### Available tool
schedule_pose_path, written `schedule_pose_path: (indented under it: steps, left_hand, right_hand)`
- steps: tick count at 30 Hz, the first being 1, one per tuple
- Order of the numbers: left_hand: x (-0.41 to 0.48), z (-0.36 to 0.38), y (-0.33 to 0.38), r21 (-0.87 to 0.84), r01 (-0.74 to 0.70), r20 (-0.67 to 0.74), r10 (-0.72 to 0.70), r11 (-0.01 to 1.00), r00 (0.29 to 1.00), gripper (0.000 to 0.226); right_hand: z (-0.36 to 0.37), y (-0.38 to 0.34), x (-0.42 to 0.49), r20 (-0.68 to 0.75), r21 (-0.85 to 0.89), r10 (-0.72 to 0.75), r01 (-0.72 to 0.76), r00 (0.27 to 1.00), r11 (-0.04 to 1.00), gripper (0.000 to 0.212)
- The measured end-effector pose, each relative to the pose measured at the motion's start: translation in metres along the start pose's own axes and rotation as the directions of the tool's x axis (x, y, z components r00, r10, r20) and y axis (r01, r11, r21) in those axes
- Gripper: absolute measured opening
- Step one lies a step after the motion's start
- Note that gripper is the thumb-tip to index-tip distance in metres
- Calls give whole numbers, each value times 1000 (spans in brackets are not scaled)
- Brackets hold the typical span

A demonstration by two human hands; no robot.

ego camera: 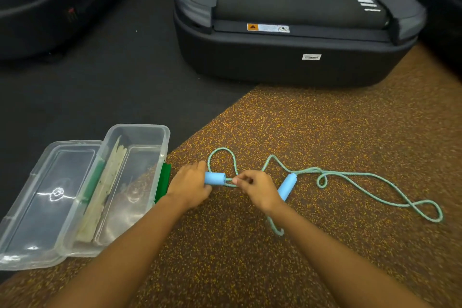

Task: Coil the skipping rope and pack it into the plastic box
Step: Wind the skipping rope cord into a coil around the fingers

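A teal skipping rope (355, 184) lies in loose loops on the speckled brown mat, trailing to the right. My left hand (190, 186) is closed around one blue foam handle (215, 178). My right hand (258, 189) pinches the rope just where it leaves that handle, with a small loop (222, 156) standing beyond my fingers. The second blue handle (287, 186) lies on the mat just right of my right wrist. The clear plastic box (135, 182) stands open to the left, with a green latch (163, 181) on its near side.
The box's clear lid (47, 202) lies flat beside it on the left. A pale strip lies inside the box. A dark treadmill base (295, 57) stands ahead, another dark machine (45, 7) at the far left. Black flooring (120, 87) borders the brown mat (325, 132).
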State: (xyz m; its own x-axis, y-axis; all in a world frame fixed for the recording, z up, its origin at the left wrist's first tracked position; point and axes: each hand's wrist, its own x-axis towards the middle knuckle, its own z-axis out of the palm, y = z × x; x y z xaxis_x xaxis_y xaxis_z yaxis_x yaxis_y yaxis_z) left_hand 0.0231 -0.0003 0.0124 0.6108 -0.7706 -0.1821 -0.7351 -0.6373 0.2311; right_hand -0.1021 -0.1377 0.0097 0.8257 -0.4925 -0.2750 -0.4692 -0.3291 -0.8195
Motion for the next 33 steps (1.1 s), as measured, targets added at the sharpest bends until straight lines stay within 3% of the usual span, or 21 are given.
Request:
schedule_pose_path:
  steps: [4, 6, 9, 14, 17, 21, 24, 28, 33]
  left_hand:
    - [-1, -12, 11, -122, -40, 32, 44, 992, 999, 37]
    - [-1, -19, 19, -272, -73, 76, 97, 960, 992, 41]
    - [-2, -28, 35, -563, -37, 158, 152, 826, 976, 42]
    - [-2, -40, 50, -859, -6, 85, 154, 512, 984, 25]
    - [-3, -51, 54, -912, 2, 67, 144, 411, 987, 10]
    - [-6, -60, 57, -951, 25, 73, 142, 308, 987, 8]
    - [-10, -64, 54, -984, 86, 114, 185, 153, 976, 7]
    - [-14, -70, 55, -983, 120, 148, 215, 138, 965, 5]
    - [-16, -73, 69, -966, 19, 80, 230, 258, 970, 10]
  right_hand:
    - [-17, -22, 0, 67, 19, -91, 90, 994, 996, 15]
    - [-23, -33, 1, 114, 36, -128, 125, 985, 992, 13]
    - [-29, -48, 1, 152, 37, -182, 178, 972, 983, 14]
    - [-48, -63, 0, 173, 10, -174, 175, 969, 985, 17]
    - [-65, -70, -2, 200, 9, -173, 175, 964, 985, 22]
    - [-83, -85, -7, 246, 62, -164, 153, 955, 986, 19]
    - [-98, -96, -10, 239, 41, -188, 183, 953, 982, 21]
    - [-112, -103, -13, 287, -101, -231, 269, 930, 958, 23]
    - [-106, -106, -16, 206, -186, -267, 306, 941, 934, 18]
